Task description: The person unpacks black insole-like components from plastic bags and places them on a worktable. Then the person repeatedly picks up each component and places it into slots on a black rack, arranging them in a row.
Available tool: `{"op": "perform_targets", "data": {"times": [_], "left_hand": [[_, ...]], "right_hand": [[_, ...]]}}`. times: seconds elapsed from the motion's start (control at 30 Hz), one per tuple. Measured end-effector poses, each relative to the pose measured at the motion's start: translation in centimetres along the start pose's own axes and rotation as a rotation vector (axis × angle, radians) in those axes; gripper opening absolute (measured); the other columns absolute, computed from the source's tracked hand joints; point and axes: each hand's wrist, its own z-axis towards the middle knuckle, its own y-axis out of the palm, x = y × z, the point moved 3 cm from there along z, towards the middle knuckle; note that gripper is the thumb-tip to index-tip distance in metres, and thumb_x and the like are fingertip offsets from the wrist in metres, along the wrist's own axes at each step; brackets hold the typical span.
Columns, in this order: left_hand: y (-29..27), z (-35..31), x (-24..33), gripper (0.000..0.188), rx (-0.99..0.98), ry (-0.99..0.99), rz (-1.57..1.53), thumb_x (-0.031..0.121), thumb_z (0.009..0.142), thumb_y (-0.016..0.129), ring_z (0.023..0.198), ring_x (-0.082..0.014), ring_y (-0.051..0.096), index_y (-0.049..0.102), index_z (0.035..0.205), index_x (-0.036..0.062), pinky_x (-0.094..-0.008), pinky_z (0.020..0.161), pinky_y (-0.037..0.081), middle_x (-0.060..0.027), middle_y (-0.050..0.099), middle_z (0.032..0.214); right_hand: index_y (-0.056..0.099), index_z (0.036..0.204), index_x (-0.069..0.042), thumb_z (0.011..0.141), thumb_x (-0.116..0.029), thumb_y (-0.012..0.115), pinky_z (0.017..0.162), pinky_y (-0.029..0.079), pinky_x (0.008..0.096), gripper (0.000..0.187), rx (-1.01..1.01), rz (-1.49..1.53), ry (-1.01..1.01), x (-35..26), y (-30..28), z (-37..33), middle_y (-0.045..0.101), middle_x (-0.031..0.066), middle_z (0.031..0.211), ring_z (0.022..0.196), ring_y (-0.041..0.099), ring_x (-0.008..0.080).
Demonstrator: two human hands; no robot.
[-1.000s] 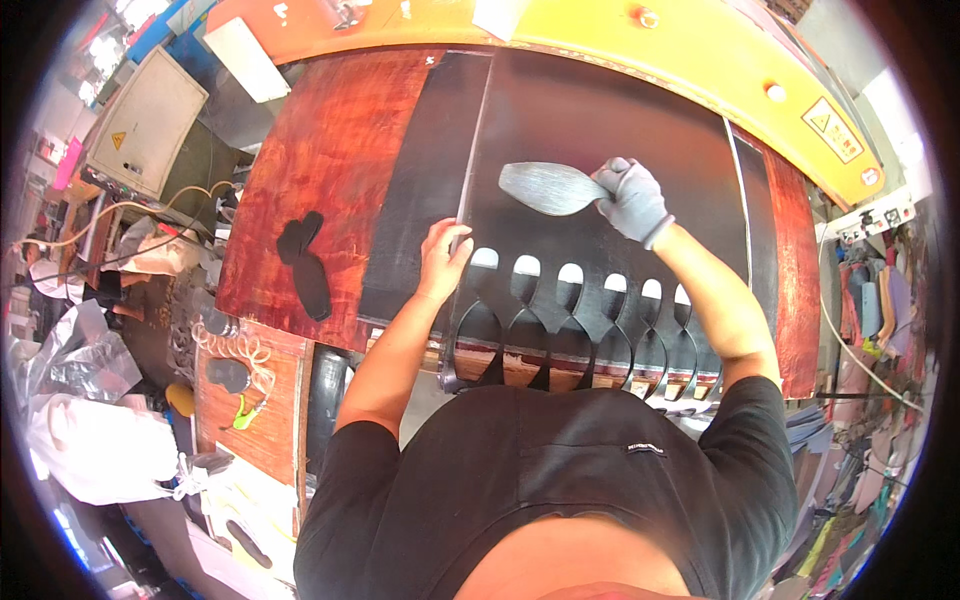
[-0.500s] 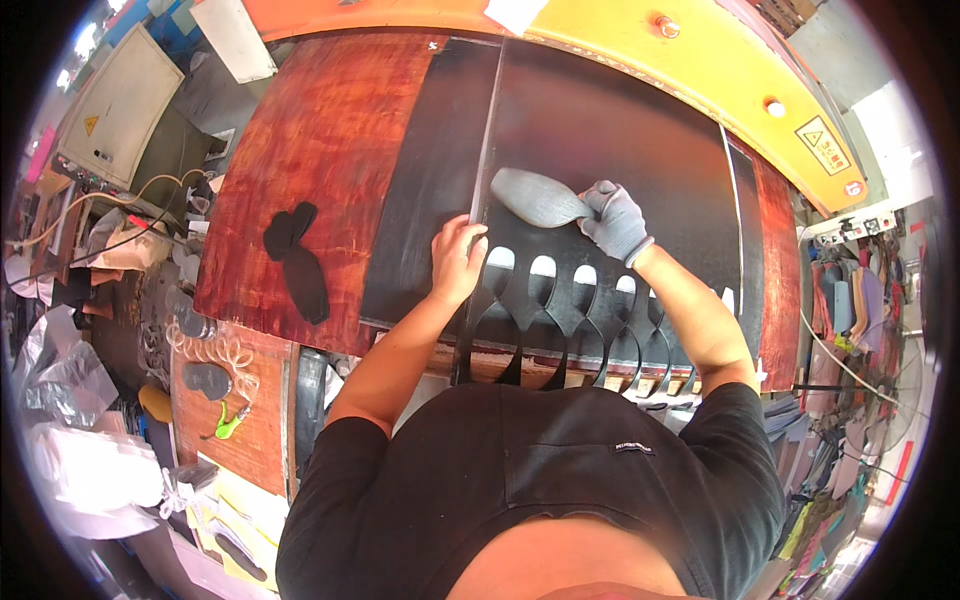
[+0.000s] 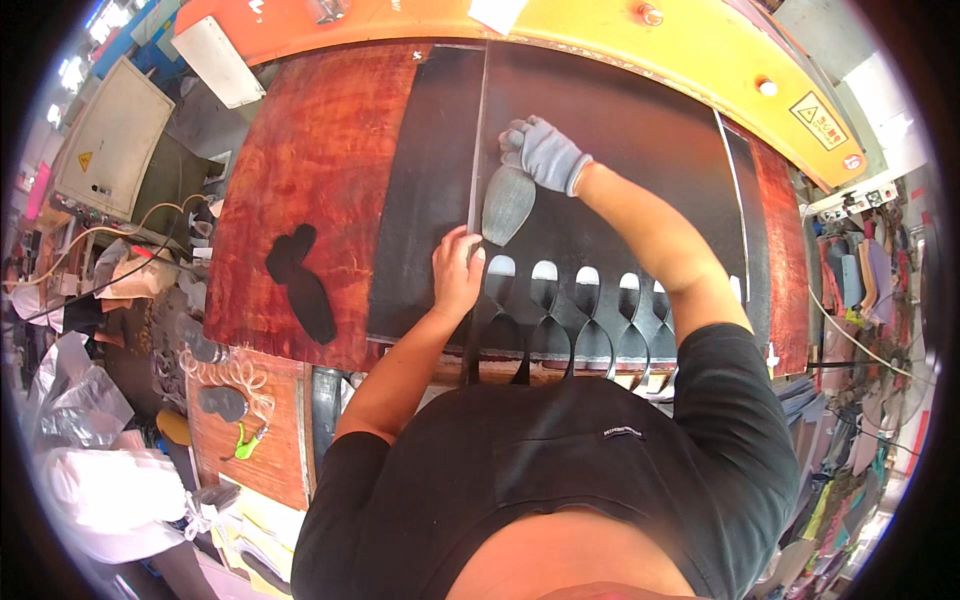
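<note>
My gloved right hand (image 3: 546, 155) is closed around the narrow end of a grey sole-shaped piece (image 3: 508, 207), which looks like a cutting die. Its broad end points toward me, over a black sheet (image 3: 620, 150). My bare left hand (image 3: 458, 270) has its fingers curled at the sheet's left edge, thumb and fingertips close together there, just left of the die's broad end. Along the sheet's near side runs a row of curved cut-outs (image 3: 545, 290) with pale tips and thin black strips between them. Dark sole-shaped pieces (image 3: 308, 300) lie overlapping to the left.
A red-brown board (image 3: 320, 150) lies beneath the sheet. Across the far side spans an orange machine beam (image 3: 580, 30) with round knobs. At the lower left stands a wooden surface (image 3: 270, 450) with a coiled hose and green air gun (image 3: 246, 442). Stacked material pieces (image 3: 860, 270) fill the right.
My right hand has moved left and away from me, swinging the grey die so its broad end now points toward me. My left hand stays at the sheet's edge.
</note>
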Motion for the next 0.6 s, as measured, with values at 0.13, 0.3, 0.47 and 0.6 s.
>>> {"op": "perform_targets", "data": {"times": [0.13,0.3,0.47,0.6], "left_hand": [[-0.5,0.7,-0.4,0.037,0.002,-0.032,-0.152,0.016,0.083,0.057,0.113,-0.0356,0.046,0.050,0.117,0.0043,-0.0441,0.098,0.033,-0.0178,0.047,0.122],[0.0,2.5,-0.7,0.051,-0.145,0.044,-0.118,0.004,0.078,0.053,0.127,-0.0322,0.034,0.045,0.128,0.0006,-0.0388,0.106,0.026,-0.0163,0.036,0.138],[0.4,2.6,-0.4,0.053,-0.183,0.000,-0.195,0.002,0.077,0.051,0.128,-0.0299,0.033,0.046,0.130,0.0016,-0.0367,0.107,0.026,-0.0140,0.037,0.139],[0.4,2.2,0.0,0.052,-0.187,0.064,-0.170,0.005,0.079,0.052,0.129,-0.0296,0.032,0.046,0.130,0.0020,-0.0382,0.108,0.023,-0.0135,0.038,0.139]], "right_hand": [[0.057,0.109,-0.010,0.079,-0.014,0.058,0.089,0.043,0.0406,0.030,0.306,0.385,0.420,-2.5,0.7,-3.3,0.056,0.0105,0.114,0.105,0.054,0.0312],[0.039,0.129,0.003,0.060,-0.049,0.076,0.098,0.034,0.0450,0.094,0.224,0.328,0.457,-9.3,1.7,-8.6,0.046,0.0278,0.123,0.117,0.043,0.0413],[0.042,0.128,0.000,0.050,-0.050,0.080,0.100,0.032,0.0454,0.100,0.324,0.317,0.519,-9.0,3.0,-7.9,0.042,0.0273,0.128,0.119,0.040,0.0418],[0.047,0.125,-0.007,0.047,-0.045,0.082,0.097,0.037,0.0449,0.093,0.341,0.456,0.532,-8.0,3.0,-8.3,0.043,0.0259,0.129,0.116,0.043,0.0416]]}}
